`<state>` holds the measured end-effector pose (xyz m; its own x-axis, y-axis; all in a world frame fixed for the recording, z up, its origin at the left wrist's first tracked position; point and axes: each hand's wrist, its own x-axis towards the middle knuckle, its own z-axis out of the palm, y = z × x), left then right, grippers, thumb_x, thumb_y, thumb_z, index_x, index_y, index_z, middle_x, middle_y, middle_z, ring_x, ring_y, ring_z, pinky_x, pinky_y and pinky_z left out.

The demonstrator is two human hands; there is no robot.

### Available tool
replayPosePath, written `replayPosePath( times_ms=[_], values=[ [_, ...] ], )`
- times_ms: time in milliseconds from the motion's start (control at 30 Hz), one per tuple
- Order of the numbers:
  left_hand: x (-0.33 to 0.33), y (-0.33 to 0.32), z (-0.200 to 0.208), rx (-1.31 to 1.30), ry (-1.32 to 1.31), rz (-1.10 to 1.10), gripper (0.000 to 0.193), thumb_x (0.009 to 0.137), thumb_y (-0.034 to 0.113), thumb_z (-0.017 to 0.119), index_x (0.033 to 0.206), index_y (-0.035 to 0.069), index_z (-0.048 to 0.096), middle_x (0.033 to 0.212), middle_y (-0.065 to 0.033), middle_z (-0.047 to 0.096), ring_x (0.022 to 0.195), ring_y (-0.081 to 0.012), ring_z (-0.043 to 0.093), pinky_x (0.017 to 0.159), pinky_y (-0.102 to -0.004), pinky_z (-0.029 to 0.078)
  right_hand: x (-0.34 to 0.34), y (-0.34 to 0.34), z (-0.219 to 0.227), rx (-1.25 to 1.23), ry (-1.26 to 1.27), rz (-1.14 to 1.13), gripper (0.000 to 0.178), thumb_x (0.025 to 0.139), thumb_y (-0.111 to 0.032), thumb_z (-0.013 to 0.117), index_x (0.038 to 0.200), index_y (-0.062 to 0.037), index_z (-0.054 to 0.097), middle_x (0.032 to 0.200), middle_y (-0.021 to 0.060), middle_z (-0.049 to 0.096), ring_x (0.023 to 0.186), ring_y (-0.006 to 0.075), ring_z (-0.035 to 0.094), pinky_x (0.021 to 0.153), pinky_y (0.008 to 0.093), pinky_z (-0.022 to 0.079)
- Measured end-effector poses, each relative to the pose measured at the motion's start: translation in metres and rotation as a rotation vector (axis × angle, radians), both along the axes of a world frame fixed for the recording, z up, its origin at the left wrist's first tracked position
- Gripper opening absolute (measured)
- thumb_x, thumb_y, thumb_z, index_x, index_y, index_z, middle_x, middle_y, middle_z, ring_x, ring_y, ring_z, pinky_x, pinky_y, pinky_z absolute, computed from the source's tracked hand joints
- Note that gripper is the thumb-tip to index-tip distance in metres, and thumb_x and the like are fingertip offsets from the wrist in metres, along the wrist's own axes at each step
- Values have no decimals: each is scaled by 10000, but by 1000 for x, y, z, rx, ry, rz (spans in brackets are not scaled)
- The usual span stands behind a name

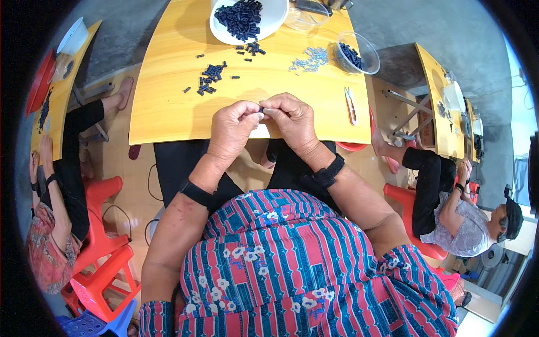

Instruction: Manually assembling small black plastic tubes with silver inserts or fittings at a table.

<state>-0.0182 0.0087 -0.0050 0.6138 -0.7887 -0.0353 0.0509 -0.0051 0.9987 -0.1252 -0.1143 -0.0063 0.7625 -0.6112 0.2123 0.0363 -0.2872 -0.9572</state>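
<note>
Above the near edge of the yellow table point(168, 121), my left hand point(234, 124) and my right hand point(293, 119) meet fingertip to fingertip. Both are closed in a pinch on one small black cylindrical piece point(261, 110), mostly covered by my fingers. Farther out on the tabletop lies a loose pile of similar black pieces point(212, 74), with a few stray ones around it. Small clear or silvery bits point(312, 59) are spread to the right of that pile. Thread snips point(350, 105) with white handles rest near the table's right edge.
At the far side stands a white bowl point(275, 31) heaped with black pieces. A clear round tub point(370, 63) with more of them sits at the right edge, another clear container point(306, 22) behind it. People sit at tables on both sides, on red stools point(104, 250).
</note>
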Motion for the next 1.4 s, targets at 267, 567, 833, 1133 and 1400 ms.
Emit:
replayPosePath(
  times_ms=[267, 567, 833, 1133, 1400],
  values=[
    [1, 1, -2, 74, -191, 2, 65, 861, 10, 669, 916, -25, 671, 795, -4, 651, 708, -73, 599, 661, -219, 503, -5, 2, -3, -104, -64, 8, 139, 808, 39, 686, 922, -21, 738, 884, 89, 687, 823, 164, 662, 753, 265, 537],
    [-9, 3, -3, 56, -449, 40, 89, 813, 33, 709, 896, 6, 690, 811, -76, 682, 721, -146, 648, 673, -265, 519, -8, -6, 4, 295, 3, 3, 181, 906, -82, 621, 1026, 11, 719, 912, 65, 689, 811, 113, 622, 749, 243, 514],
    [-12, -1, 3, 66, -767, -18, 110, 718, 91, 741, 821, 57, 724, 820, -71, 683, 835, -267, 604, 773, -379, 491, 21, -14, 32, 175, -95, 82, 270, 974, -158, 556, 1128, 34, 669, 989, 81, 690, 874, 122, 604, 826, 267, 498],
    [-10, -4, 2, 143, -740, 10, 151, 730, 90, 707, 854, 6, 693, 892, -175, 658, 879, -386, 618, 768, -469, 498, 42, 0, 28, -197, 49, 221, 233, 928, -140, 550, 1067, -8, 682, 984, 124, 633, 937, 219, 613, 874, 316, 487],
    [-11, 0, -1, 162, -682, 5, 233, 766, 151, 671, 971, 40, 685, 929, -176, 683, 896, -379, 638, 768, -463, 505, 45, 9, 20, -406, 42, 255, 293, 932, -283, 550, 1036, -34, 664, 954, 157, 641, 953, 352, 598, 878, 409, 497]
  ],
)
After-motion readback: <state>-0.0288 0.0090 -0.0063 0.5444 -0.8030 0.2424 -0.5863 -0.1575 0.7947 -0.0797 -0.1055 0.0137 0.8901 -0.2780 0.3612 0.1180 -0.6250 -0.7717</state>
